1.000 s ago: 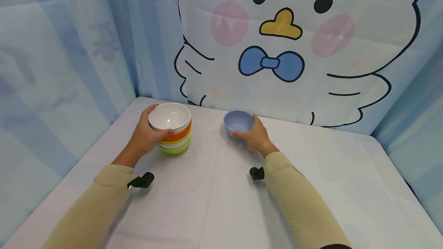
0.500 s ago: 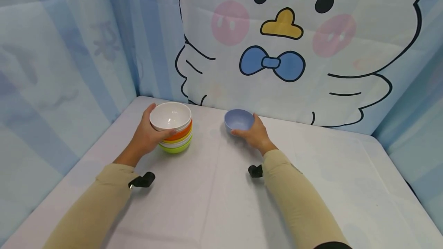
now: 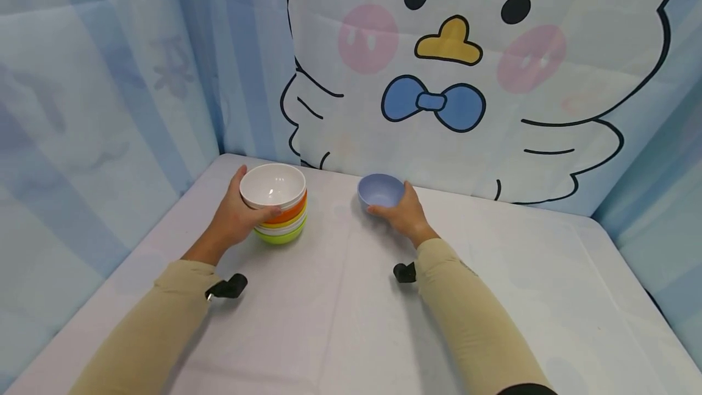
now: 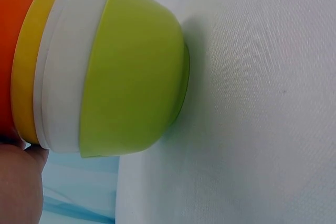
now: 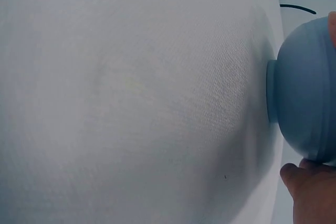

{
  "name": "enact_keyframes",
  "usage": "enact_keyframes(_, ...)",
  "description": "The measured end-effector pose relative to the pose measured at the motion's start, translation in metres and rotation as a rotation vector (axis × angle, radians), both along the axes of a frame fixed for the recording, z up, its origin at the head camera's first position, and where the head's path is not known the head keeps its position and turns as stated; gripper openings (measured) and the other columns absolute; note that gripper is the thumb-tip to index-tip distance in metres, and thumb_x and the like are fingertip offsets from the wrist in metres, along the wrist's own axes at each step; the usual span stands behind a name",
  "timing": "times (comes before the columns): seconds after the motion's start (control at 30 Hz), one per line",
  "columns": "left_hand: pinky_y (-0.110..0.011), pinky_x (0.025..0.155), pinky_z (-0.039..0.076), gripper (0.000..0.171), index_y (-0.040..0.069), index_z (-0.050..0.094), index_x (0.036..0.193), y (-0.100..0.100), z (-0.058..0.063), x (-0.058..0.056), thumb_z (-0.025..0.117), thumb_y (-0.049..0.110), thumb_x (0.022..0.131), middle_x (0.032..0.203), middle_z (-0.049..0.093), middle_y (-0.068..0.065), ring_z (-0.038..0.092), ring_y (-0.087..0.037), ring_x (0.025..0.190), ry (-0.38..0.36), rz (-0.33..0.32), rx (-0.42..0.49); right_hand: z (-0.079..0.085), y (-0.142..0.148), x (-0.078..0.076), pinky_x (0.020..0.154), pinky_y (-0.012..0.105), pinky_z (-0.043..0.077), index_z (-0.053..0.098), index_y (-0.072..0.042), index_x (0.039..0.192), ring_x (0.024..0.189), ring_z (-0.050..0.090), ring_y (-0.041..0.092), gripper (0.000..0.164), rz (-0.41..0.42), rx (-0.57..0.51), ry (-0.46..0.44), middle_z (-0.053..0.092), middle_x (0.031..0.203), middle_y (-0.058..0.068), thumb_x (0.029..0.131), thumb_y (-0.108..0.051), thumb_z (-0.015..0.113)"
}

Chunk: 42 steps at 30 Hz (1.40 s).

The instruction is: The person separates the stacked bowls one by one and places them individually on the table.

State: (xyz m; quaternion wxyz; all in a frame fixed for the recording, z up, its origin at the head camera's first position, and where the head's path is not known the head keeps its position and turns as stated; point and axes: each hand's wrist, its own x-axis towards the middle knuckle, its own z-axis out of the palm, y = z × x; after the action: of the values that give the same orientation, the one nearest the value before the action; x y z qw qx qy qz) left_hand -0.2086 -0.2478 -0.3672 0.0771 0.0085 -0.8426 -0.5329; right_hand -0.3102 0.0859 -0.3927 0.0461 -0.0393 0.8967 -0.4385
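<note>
Near the white surface's [image 3: 340, 303] far edge, an upright glossy stack [image 3: 289, 208] of bowls, white over orange, yellow, white and green, is gripped by the left hand [image 3: 234, 217]; beside it, the right hand [image 3: 407, 213] pinches a smaller plain blue bowl [image 3: 381, 190].

The right wrist view's edge cuts off the blue bowl [image 5: 305, 88].

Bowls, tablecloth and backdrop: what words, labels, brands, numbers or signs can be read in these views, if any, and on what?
None can be read.
Bowl stack: plain colours, no visible lettering.
Periwinkle bowl: no visible marking.
White tablecloth: no text.
Cartoon backdrop: drawing only, no words or numbers.
</note>
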Motion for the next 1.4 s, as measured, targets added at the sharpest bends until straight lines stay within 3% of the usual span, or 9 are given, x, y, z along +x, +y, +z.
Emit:
enact_keyframes(0.3, -0.056, 0.115, 0.027, 0.115, 0.002, -0.004, 0.159, -0.003, -0.005, -0.003, 0.082, 0.028, 0.086, 0.157, 0.024, -0.024, 0.030, -0.041, 0.141, 0.024, -0.029, 0.028, -0.001, 0.000, -0.007, 0.115, 0.050, 0.028, 0.004, 0.000, 0.159, 0.143, 0.027, 0.038, 0.118, -0.001, 0.019, 0.009, 0.017, 0.162, 0.021, 0.081, -0.042, 0.083)
enact_keyframes(0.5, -0.056, 0.115, 0.026, 0.114, 0.002, -0.002, 0.159, -0.003, -0.010, -0.004, 0.082, 0.027, 0.085, 0.157, 0.025, -0.023, 0.030, -0.041, 0.141, 0.035, -0.042, 0.040, -0.001, 0.001, -0.007, 0.117, 0.048, 0.024, -0.007, -0.002, 0.158, 0.147, 0.020, 0.037, 0.125, 0.002, -0.010, -0.006, 0.007, 0.164, 0.021, 0.081, -0.041, 0.084)
enact_keyframes(0.7, -0.055, 0.115, 0.027, 0.113, 0.002, -0.001, 0.159, -0.003, -0.011, -0.004, 0.082, 0.024, 0.085, 0.157, 0.026, -0.023, 0.031, -0.040, 0.140, 0.042, -0.051, 0.050, -0.002, 0.001, -0.006, 0.118, 0.048, 0.022, -0.008, -0.001, 0.158, 0.148, 0.017, 0.037, 0.125, 0.005, 0.003, 0.004, 0.003, 0.165, 0.021, 0.083, -0.042, 0.082)
enact_keyframes(0.9, -0.054, 0.115, 0.029, 0.108, 0.002, 0.007, 0.158, -0.005, -0.011, -0.004, 0.083, 0.021, 0.084, 0.154, 0.031, -0.022, 0.034, -0.039, 0.137, 0.056, -0.071, 0.066, 0.002, -0.002, -0.004, 0.120, 0.047, 0.015, -0.009, -0.003, 0.158, 0.151, 0.003, 0.033, 0.126, 0.027, 0.046, 0.090, -0.011, 0.166, 0.014, 0.082, -0.052, 0.078)
enact_keyframes(1.03, -0.054, 0.114, 0.031, 0.101, 0.000, 0.013, 0.155, -0.006, -0.013, -0.005, 0.083, 0.016, 0.084, 0.151, 0.034, -0.022, 0.037, -0.038, 0.135, 0.073, -0.094, 0.087, 0.015, -0.011, 0.001, 0.121, 0.048, 0.012, -0.006, -0.006, 0.160, 0.152, -0.001, 0.028, 0.123, 0.082, 0.020, 0.190, -0.008, 0.167, 0.011, 0.081, -0.053, 0.078)
enact_keyframes(1.13, -0.053, 0.114, 0.030, 0.099, -0.001, 0.015, 0.154, -0.007, -0.015, -0.006, 0.083, 0.014, 0.083, 0.150, 0.035, -0.022, 0.037, -0.038, 0.134, 0.088, -0.109, 0.098, 0.024, -0.021, 0.006, 0.120, 0.048, 0.013, -0.002, -0.009, 0.161, 0.152, 0.003, 0.026, 0.121, 0.128, -0.005, 0.214, -0.002, 0.167, 0.008, 0.081, -0.052, 0.079)
enact_keyframes(1.4, -0.051, 0.114, 0.031, 0.101, 0.001, 0.016, 0.155, 0.001, -0.015, -0.008, 0.085, 0.014, 0.082, 0.150, 0.035, -0.019, 0.038, -0.036, 0.135, 0.080, -0.134, 0.132, 0.044, -0.053, 0.021, 0.116, 0.053, 0.026, 0.013, -0.014, 0.162, 0.149, 0.021, 0.028, 0.105, 0.299, -0.037, 0.119, 0.020, 0.165, 0.009, 0.085, -0.054, 0.072)
